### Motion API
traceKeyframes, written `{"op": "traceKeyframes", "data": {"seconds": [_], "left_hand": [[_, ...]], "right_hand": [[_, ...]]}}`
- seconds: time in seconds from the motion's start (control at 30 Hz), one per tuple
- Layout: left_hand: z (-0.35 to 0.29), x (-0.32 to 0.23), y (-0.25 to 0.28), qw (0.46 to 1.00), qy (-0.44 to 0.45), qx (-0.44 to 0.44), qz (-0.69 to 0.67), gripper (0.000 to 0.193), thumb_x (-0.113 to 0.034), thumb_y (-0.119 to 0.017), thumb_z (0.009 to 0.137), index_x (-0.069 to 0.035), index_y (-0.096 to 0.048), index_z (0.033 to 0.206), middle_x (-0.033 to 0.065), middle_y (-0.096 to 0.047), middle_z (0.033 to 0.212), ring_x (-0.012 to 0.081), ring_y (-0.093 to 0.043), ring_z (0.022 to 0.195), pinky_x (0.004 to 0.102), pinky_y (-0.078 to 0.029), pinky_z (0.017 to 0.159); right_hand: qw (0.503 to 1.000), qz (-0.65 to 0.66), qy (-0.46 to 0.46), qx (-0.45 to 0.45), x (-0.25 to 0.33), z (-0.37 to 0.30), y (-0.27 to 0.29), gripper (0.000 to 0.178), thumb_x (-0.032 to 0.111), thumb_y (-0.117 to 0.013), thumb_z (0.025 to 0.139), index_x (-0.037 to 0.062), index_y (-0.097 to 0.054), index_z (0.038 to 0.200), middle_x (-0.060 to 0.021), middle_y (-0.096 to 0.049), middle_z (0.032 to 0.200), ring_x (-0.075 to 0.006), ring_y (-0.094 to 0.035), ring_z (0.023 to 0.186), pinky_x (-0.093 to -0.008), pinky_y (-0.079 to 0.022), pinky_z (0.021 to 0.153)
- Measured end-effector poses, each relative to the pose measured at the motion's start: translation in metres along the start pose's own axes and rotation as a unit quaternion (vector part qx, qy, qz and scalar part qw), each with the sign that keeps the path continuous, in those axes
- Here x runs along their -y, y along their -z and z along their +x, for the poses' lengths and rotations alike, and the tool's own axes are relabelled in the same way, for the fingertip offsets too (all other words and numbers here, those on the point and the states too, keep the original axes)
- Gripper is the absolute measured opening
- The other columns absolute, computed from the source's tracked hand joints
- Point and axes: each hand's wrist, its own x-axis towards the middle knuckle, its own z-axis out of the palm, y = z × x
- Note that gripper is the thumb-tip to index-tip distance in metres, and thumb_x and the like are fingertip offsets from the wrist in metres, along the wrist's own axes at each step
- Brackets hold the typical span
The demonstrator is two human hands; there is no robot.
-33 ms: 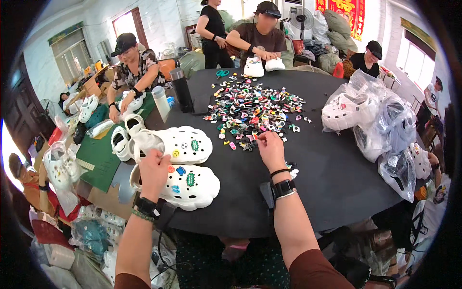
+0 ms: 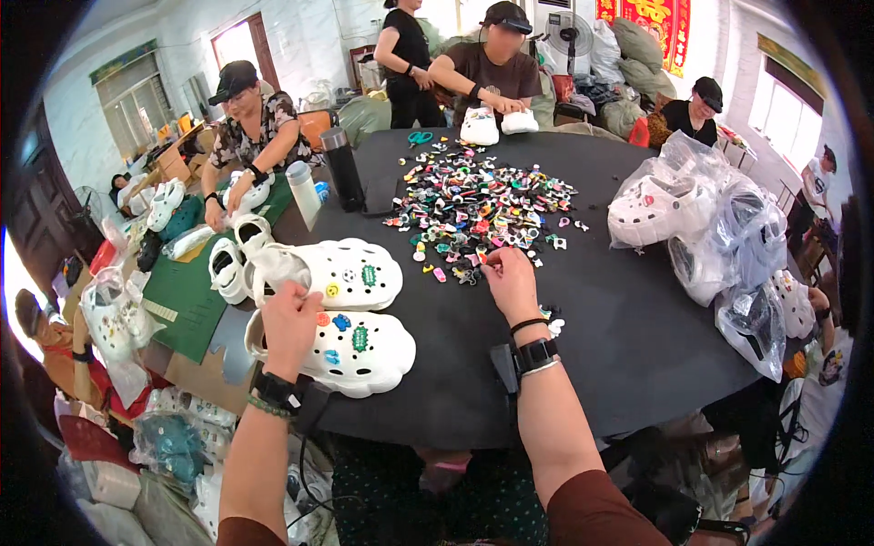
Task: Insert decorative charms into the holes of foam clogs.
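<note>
Two white clogs lie side by side on the left of the black table, toes pointing right. Colourful shoe charms dot the far clog (image 2: 360, 264) and the near clog (image 2: 378, 364). My left hand (image 2: 291, 328) is closed at the opening of the near clog, its fingertips partly hidden, its thumb toward the far clog. At the near edge of a big heap of loose shoe charms (image 2: 482, 205), my right hand (image 2: 512, 280) pinches a small charm, mostly covered by the fingers, with a bit of red showing.
Plastic-wrapped white clogs (image 2: 719, 237) are piled on the right. A dark bottle (image 2: 342, 171) and a pale bottle (image 2: 303, 193) stand at the far left. Teal scissors (image 2: 420, 138) lie behind the heap. Across the table, a person (image 2: 496, 73) handles white clogs; another person (image 2: 259, 136) works at the left.
My right fingertips have shifted very slightly at the heap's edge. My left hand and the clogs stay where they were.
</note>
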Motion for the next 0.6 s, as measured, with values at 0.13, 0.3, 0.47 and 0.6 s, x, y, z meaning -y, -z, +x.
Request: {"op": "traceKeyframes", "data": {"seconds": [0.13, 0.3, 0.47, 0.6], "left_hand": [[0.001, 0.002, -0.003, 0.995, 0.069, 0.012, -0.076, 0.021, -0.013, -0.072, 0.082, 0.002, -0.057, 0.082, 0.0129, -0.067, 0.064, 0.0179, -0.064, 0.056, 0.0311, -0.046, 0.054], [0.001, 0.005, 0.0, 0.995, 0.066, 0.019, -0.068, 0.019, -0.011, -0.071, 0.083, 0.002, -0.056, 0.083, 0.0122, -0.068, 0.064, 0.0174, -0.066, 0.058, 0.03, -0.047, 0.056], [-0.008, -0.008, 0.005, 0.99, 0.091, 0.056, -0.095, 0.019, -0.008, -0.071, 0.084, 0.001, -0.055, 0.084, 0.0113, -0.069, 0.066, 0.015, -0.069, 0.063, 0.027, -0.049, 0.057], [-0.015, -0.013, 0.001, 0.99, 0.08, 0.069, -0.099, 0.018, -0.007, -0.07, 0.085, 0.001, -0.054, 0.085, 0.0101, -0.068, 0.066, 0.0135, -0.07, 0.065, 0.0244, -0.049, 0.056]], "right_hand": [[0.997, -0.07, 0.003, 0.034, -0.011, -0.003, -0.007, 0.032, 0.019, -0.081, 0.071, 0.0067, -0.065, 0.095, -0.0127, -0.06, 0.098, -0.0341, -0.055, 0.101, -0.0437, -0.046, 0.087], [0.987, -0.141, 0.014, 0.071, 0.0, -0.004, -0.007, 0.04, 0.022, -0.084, 0.066, 0.0123, -0.068, 0.101, -0.0106, -0.058, 0.097, -0.0326, -0.055, 0.101, -0.0413, -0.047, 0.085], [0.99, -0.114, 0.028, 0.079, -0.004, -0.003, -0.007, 0.033, 0.018, -0.085, 0.064, 0.0109, -0.069, 0.092, -0.0102, -0.058, 0.097, -0.0316, -0.055, 0.1, -0.0419, -0.047, 0.086], [0.987, -0.126, -0.003, 0.096, 0.003, -0.001, -0.003, 0.029, 0.015, -0.085, 0.063, 0.0091, -0.068, 0.087, -0.0106, -0.058, 0.097, -0.0331, -0.055, 0.099, -0.0424, -0.047, 0.086]]}}
